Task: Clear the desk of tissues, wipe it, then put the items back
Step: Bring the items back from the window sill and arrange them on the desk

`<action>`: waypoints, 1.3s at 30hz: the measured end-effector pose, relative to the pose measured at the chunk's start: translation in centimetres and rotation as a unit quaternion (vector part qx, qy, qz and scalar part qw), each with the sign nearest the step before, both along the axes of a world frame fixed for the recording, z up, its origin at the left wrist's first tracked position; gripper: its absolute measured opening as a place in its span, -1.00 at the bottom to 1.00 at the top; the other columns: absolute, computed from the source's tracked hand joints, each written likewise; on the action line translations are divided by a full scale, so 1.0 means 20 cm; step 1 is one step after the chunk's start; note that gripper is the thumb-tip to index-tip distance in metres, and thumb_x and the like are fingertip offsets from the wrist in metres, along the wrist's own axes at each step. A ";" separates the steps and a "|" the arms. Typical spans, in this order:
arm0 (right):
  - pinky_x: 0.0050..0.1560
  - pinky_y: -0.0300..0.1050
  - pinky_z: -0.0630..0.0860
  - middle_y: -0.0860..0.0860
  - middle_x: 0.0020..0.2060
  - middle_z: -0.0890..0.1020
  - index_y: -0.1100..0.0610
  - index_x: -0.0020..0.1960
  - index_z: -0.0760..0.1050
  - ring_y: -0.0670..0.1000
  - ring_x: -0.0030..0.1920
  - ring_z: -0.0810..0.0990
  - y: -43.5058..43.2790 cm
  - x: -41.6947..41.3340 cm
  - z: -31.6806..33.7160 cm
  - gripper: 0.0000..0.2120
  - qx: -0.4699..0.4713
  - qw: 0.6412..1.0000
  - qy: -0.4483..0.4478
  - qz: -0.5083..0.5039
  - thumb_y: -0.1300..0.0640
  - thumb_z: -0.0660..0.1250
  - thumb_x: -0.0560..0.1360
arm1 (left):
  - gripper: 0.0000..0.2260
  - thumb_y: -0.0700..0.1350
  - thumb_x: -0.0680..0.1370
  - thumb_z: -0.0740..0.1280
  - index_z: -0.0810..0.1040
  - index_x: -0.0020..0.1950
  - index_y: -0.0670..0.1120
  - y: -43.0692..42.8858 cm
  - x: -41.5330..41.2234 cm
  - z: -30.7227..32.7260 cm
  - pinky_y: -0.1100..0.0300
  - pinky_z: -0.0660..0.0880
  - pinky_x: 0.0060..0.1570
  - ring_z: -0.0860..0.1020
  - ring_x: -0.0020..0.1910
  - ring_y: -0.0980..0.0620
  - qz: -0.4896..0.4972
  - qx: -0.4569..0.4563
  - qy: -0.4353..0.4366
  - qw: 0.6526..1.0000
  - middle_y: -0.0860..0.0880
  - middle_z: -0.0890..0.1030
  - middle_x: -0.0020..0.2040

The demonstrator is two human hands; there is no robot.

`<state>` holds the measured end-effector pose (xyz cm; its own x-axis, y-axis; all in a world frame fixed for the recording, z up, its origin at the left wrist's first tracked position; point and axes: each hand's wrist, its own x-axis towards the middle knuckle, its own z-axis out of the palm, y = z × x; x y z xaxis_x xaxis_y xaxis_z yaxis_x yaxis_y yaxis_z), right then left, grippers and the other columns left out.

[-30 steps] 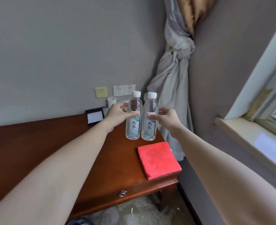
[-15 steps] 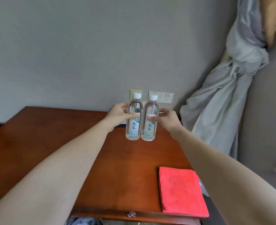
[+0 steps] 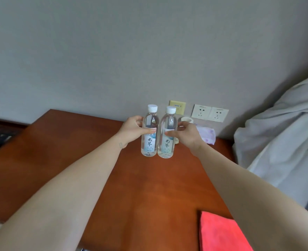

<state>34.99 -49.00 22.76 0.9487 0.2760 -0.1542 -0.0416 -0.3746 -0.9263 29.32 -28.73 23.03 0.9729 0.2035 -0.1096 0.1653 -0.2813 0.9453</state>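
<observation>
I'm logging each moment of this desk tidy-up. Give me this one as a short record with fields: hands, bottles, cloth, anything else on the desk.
left hand: grips the left bottle at mid-height
right hand: grips the right bottle at mid-height
bottles: upright, capped, side by side; standing on the desk or lifted, cannot tell
red cloth: flat at the desk's near right corner
patterned soft pack: perhaps tissues, at the desk's back edge beyond the right hand

Soft even daylight, perhaps from the right, wide-angle edge bending, slight blur
</observation>
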 end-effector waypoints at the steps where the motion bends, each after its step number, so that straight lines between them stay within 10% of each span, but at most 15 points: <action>1: -0.22 -0.18 0.53 0.01 -0.06 0.65 0.18 0.16 0.51 -0.04 -0.10 0.64 0.04 0.04 -0.01 -0.58 -0.003 1.000 0.002 0.002 0.15 0.55 0.36 | -0.66 -0.13 0.41 0.57 0.56 0.13 -0.05 0.04 0.04 -0.01 0.31 0.48 -0.08 0.63 0.01 0.16 0.002 0.001 0.003 1.000 0.02 0.69 0.02; 39: 0.13 0.07 0.56 0.05 0.15 0.57 0.17 0.27 0.40 0.08 0.13 0.57 0.90 1.16 -0.71 -0.43 -0.121 0.991 0.021 -0.048 0.17 0.56 0.35 | -0.46 -0.17 0.32 0.61 0.50 0.24 -0.05 0.82 1.29 -0.78 0.01 0.52 0.21 0.57 0.18 -0.01 0.038 0.049 0.052 0.997 0.05 0.56 0.13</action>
